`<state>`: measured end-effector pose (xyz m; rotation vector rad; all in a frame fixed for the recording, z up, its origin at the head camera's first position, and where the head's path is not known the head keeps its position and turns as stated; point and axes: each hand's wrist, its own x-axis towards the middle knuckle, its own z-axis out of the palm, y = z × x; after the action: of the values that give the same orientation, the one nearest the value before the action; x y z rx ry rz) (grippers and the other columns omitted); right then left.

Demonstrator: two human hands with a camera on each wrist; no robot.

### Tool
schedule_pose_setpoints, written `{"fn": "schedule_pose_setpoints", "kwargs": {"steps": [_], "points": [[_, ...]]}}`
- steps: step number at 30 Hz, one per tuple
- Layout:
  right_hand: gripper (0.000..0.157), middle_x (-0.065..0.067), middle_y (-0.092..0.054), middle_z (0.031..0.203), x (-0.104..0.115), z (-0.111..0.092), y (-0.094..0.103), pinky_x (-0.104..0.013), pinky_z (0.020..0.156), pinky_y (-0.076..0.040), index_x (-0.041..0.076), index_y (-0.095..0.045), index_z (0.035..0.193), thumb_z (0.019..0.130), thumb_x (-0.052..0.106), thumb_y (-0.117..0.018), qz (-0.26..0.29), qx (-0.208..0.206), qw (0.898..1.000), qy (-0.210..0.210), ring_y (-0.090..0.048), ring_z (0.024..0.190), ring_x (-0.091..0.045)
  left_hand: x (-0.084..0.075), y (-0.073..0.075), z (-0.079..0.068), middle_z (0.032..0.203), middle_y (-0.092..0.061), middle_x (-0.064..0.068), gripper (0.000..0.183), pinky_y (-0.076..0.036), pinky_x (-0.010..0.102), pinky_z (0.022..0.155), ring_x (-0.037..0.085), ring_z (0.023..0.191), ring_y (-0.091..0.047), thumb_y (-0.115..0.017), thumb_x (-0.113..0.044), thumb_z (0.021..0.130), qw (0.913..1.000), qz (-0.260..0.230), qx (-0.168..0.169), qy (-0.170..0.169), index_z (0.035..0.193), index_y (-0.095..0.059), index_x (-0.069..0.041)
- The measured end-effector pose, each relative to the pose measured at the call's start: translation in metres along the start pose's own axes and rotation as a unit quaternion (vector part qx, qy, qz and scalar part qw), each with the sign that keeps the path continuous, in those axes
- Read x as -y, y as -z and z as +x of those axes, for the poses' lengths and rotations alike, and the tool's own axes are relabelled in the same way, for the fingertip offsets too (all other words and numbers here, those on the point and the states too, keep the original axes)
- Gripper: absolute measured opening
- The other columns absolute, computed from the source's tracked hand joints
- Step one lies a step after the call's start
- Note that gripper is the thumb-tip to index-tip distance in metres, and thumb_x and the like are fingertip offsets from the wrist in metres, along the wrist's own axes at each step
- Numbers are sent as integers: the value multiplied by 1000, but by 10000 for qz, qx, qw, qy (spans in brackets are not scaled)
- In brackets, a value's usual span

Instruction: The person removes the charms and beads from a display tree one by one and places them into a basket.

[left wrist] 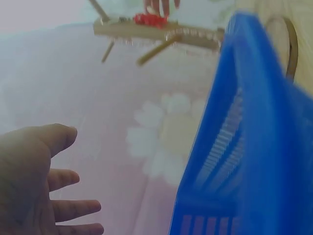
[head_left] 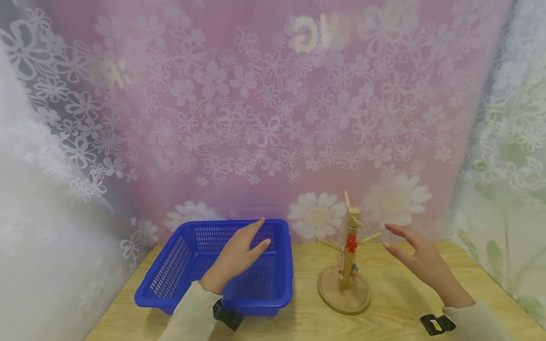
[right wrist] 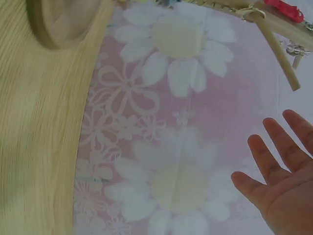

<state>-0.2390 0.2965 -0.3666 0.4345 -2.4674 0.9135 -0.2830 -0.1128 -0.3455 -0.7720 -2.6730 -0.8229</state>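
In the head view a wooden peg stand (head_left: 346, 279) with a round base rises from the table. Bracelets and a red charm (head_left: 351, 244) hang from its pegs; the red piece also shows in the left wrist view (left wrist: 150, 19). My left hand (head_left: 236, 255) hovers over the blue plastic basket (head_left: 283, 265), thumb and fingers extended, holding nothing. To the right of the stand, my right hand (head_left: 420, 258) is in the air with its fingers spread and nothing held. The fingertips sit apart from the nearest peg (right wrist: 279, 54).
The wooden table (head_left: 307, 322) carries the basket on the left and the stand right of centre. Behind it hangs a pink flowered curtain (head_left: 264, 132), with pale flowered curtains (head_left: 507, 199) at the sides. Each wrist wears a black strap.
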Motion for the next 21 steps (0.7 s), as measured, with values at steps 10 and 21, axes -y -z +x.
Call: {"fn": "schedule_pose_setpoints", "kwargs": {"steps": [10, 21], "points": [[41, 27, -47, 120, 2, -2, -19, -1, 84, -37, -1, -52, 129, 92, 14, -61, 760, -642, 9950, -14, -42, 104, 20, -25, -27, -8, 146, -42, 10, 59, -34, 51, 107, 32, 134, -39, -46, -44, 97, 9993, -235, -290, 71, 147, -34, -15], [39, 32, -51, 112, 4, 0, -26, -2, 80, -40, 3, -51, 130, 94, 16, -59, 1036, -728, 9914, -337, -49, 99, 17, -56, -58, -7, 144, -46, 8, 56, -35, 50, 106, 29, 132, -42, -54, -33, 95, 9962, -728, -463, -128, 144, -38, -12]]}}
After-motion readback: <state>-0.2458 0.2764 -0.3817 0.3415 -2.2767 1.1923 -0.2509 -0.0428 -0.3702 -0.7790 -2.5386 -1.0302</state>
